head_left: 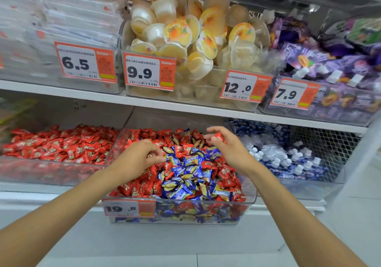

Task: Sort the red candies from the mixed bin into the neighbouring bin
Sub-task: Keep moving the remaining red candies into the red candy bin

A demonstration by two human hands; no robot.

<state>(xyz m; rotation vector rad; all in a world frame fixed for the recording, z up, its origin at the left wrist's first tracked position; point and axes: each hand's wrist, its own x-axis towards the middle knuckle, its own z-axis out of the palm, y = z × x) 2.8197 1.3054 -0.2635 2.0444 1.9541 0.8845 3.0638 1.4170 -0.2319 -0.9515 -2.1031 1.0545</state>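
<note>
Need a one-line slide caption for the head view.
Over the mixed bin, the right hand holds a red candy while the left hand reaches into the pile.

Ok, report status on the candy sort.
Grips: right hand pinches a red candy above the mixed bin; left hand down inside it, catch unclear. Target red-candy bin adjoins on the left; left hand sits between.

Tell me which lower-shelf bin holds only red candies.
The left bin: all red. The middle bin mixes red and blue; the right bin holds blue packs.
</note>
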